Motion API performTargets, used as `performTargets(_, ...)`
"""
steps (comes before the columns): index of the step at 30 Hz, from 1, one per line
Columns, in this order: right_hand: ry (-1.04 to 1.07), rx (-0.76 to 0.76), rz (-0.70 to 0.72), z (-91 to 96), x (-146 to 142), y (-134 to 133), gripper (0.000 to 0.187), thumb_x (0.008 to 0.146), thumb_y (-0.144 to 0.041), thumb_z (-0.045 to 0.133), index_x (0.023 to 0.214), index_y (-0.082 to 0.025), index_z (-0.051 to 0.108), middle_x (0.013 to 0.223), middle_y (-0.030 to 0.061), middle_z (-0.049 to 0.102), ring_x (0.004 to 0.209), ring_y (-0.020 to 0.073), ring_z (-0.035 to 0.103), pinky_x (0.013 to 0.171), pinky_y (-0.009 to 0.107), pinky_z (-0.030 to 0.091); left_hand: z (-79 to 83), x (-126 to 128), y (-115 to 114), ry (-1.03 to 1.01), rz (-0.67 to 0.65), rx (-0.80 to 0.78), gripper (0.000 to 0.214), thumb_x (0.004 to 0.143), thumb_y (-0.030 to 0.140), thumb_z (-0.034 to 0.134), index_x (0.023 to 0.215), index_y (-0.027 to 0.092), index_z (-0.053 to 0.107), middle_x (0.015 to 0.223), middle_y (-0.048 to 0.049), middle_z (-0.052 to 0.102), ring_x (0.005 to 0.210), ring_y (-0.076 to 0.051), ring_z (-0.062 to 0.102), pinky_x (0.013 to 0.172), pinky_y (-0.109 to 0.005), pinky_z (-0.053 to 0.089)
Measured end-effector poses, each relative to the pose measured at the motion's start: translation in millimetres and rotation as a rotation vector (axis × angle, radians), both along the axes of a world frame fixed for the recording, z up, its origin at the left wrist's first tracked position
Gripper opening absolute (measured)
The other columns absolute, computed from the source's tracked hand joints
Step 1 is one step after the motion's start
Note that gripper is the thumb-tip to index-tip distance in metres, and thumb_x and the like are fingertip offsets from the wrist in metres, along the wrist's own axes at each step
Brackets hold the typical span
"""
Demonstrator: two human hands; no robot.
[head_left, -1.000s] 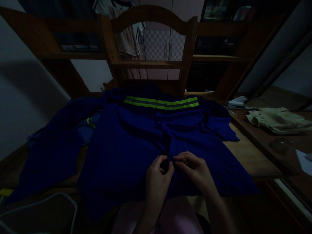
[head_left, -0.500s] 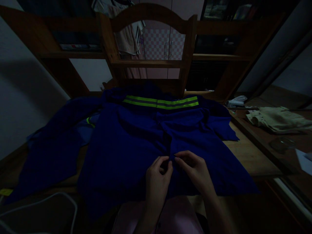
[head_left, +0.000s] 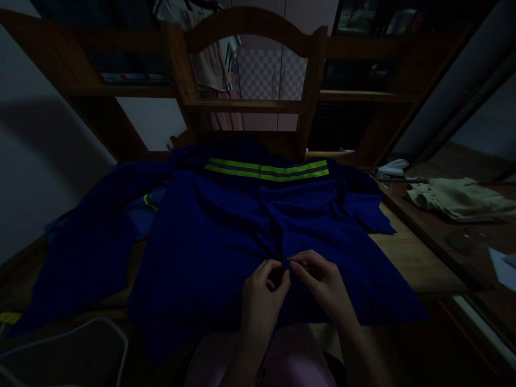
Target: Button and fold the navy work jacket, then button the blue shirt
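Head-worn camera, looking forward and down across a blue garment [head_left: 209, 242]
The lens sits above the person's lap [head_left: 300, 355] and faces a wooden shelf unit [head_left: 250, 106]. The left hand [head_left: 262, 290] and right hand [head_left: 322, 279] are close, low and near the middle; checked cupboard doors [head_left: 258, 72] lie well beyond the unit's opening. The wide view spans from a wall [head_left: 40, 140] at left to a pale cloth [head_left: 459, 198] at right.

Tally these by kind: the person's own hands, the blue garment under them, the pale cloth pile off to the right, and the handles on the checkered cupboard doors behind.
Left hand and right hand: 2
Blue garment: 1
Pale cloth pile: 1
Door handles: 2
Total: 6
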State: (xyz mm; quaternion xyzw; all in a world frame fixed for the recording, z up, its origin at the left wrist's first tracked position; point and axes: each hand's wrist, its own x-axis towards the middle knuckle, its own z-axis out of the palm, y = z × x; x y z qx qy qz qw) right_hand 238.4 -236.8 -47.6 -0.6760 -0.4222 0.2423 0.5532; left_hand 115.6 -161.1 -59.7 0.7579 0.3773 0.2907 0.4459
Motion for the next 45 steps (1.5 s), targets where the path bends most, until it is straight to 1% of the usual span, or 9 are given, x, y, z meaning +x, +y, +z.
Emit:
performTargets(7,-0.017,0.038,-0.129,11.9,-1,-2,0.019,0.092,-0.035,0.052,0.093,-0.019,0.062,0.078,0.0005,0.06,0.071,0.014,0.057,0.063,0.023,0.043,7.1,-10,-12,-0.012,-0.033,-0.167,0.018,0.087,0.035,0.052,0.085,0.019,0.057,0.056,0.0052,0.049,0.054,-0.009,0.047,0.054,-0.018,0.034)
performTargets(13,-0.419,0.023,0.004,29.4,-5,17,0.025,0.095,-0.027,0.045,0.114,-0.025,0.061,0.126,0.0037,0.054,0.117,0.0191,0.049,0.1,0.032,0.039,7.6,-24,-15,-0.033,-0.039,-0.314,0.026,0.085,0.04,0.053,0.098,0.017,0.057,0.059,0.0037,0.051,0.055,-0.01,0.05,0.051,-0.017,0.035)
performTargets(17,-0.619,-0.075,0.123,19.8,-16,30,0.033,0.095,-0.027,0.043,0.125,-0.026,0.056,0.142,0.0037,0.041,0.13,0.0208,0.038,0.109,0.039,0.033,5.1,-28,-20,-0.058,-0.036,-0.324,0.023,0.083,0.033,0.053,0.099,0.017,0.057,0.058,0.0028,0.056,0.054,-0.011,0.053,0.052,-0.018,0.037)
performTargets(21,-0.736,-0.151,0.157,5.1,-16,31,0.038,0.096,-0.031,0.04,0.132,-0.025,0.051,0.142,0.0054,0.041,0.134,0.0219,0.034,0.112,0.046,0.027,-7.2,-31,-27,0.007,-0.046,-0.269,0.023,0.081,0.032,0.053,0.099,0.018,0.056,0.054,0.0038,0.055,0.052,-0.011,0.053,0.052,-0.019,0.037)
performTargets(27,-0.728,-0.095,0.116,-4.3,-7,30,0.042,0.095,-0.038,0.042,0.135,-0.025,0.048,0.139,0.0062,0.045,0.134,0.0236,0.033,0.113,0.049,0.024,-24.8,-37,-36,0.008,-0.074,-0.328,0.025,0.079,0.037,0.058,0.095,0.018,0.054,0.054,0.0051,0.05,0.048,-0.009,0.048,0.047,-0.017,0.032)
performTargets(32,-0.428,0.021,-0.114,9.9,-11,-2,0.035,0.097,-0.034,0.037,0.127,-0.023,0.053,0.134,0.0066,0.05,0.125,0.0207,0.045,0.105,0.039,0.038,-28.5,-45,-41,-0.094,-0.076,-0.519,0.028,0.073,0.04,0.065,0.084,0.016,0.057,0.064,0.0024,0.053,0.057,-0.009,0.05,0.051,-0.017,0.036)
performTargets(37,-0.341,0.023,-0.25,21.9,-18,-64,0.027,0.095,-0.033,0.044,0.114,-0.024,0.06,0.114,0.0049,0.062,0.103,0.0195,0.061,0.087,0.029,0.051,-11.2,-49,-38,-0.217,-0.151,-0.687,0.033,0.077,0.047,0.063,0.08,0.014,0.059,0.075,-0.002,0.059,0.071,-0.013,0.057,0.063,-0.02,0.042)
performTargets(41,-0.523,0.029,-0.131,19.1,-24,-86,0.029,0.086,-0.034,0.057,0.113,-0.023,0.063,0.112,0.0062,0.064,0.099,0.0214,0.064,0.082,0.026,0.054,5.2,-45,-37,-0.351,-0.143,-0.815,0.032,0.078,0.045,0.065,0.084,0.014,0.06,0.076,-0.0029,0.062,0.07,-0.013,0.057,0.064,-0.02,0.043)
performTargets(45,-0.821,0.023,0.03,5.9,-28,-84,0.065,0.075,-0.041,0.071,0.133,-0.022,0.049,0.125,0.011,0.056,0.108,0.025,0.059,0.084,0.028,0.055,5.6,-40,-33,-0.384,-0.084,-0.82,0.034,0.078,0.044,0.066,0.095,0.015,0.064,0.086,-0.0073,0.067,0.081,-0.018,0.062,0.074,-0.025,0.046)
